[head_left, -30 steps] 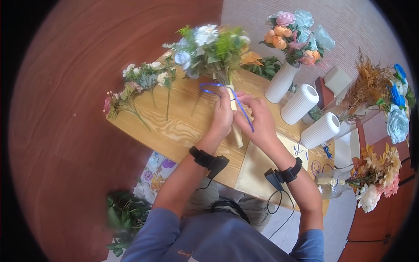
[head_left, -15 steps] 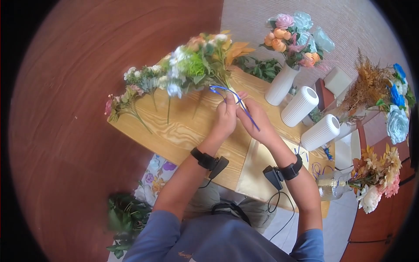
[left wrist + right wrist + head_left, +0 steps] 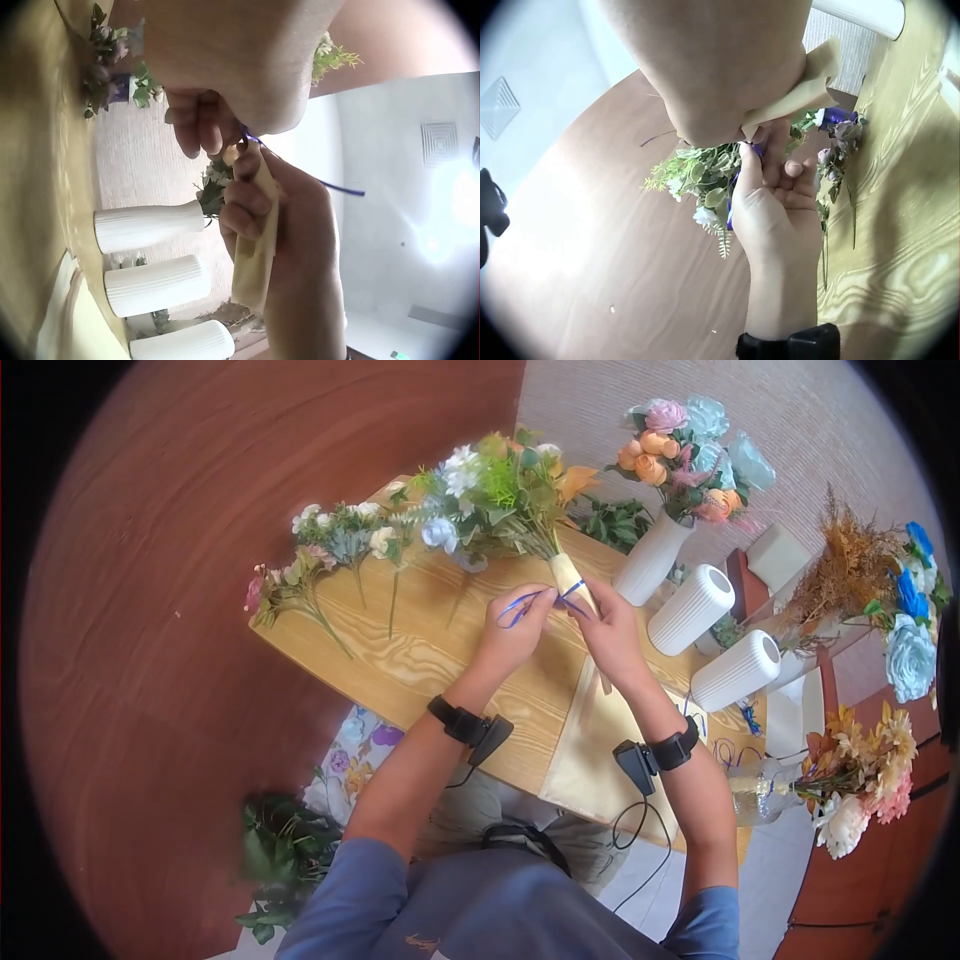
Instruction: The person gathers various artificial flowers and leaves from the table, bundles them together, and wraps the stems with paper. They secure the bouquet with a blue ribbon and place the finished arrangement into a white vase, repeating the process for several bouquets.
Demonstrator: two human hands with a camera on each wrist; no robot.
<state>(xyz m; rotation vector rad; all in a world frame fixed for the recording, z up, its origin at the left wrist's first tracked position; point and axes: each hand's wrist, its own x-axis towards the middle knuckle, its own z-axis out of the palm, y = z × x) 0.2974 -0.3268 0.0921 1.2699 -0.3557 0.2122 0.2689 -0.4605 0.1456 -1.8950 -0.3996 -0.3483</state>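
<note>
A mixed bouquet point(image 3: 500, 490) of white, pale blue and green artificial flowers leans over the table, its stems in a cream paper wrap point(image 3: 565, 572). My right hand point(image 3: 612, 635) grips that wrap; in the left wrist view its fingers point(image 3: 244, 206) curl around the paper. A blue ribbon point(image 3: 515, 605) crosses the wrap and loops out to the left. Thumb and fingers of my left hand point(image 3: 515, 635) pinch the ribbon just left of the wrap. In the right wrist view the same left hand point(image 3: 780, 206) shows close beside the wrap.
Loose flower sprigs point(image 3: 345, 540) lie on the wooden table point(image 3: 400, 670) at left. White ribbed vases point(image 3: 690, 608) stand at right, one holding a bouquet point(image 3: 700, 455). Cream paper point(image 3: 600, 750) lies near the front edge. A glass vase point(image 3: 765, 792) with flowers is at far right.
The bouquet swung left, then back upright and right. My left hand has moved apart from the right, drawing the ribbon leftward. The ribbon now lies across the wrap.
</note>
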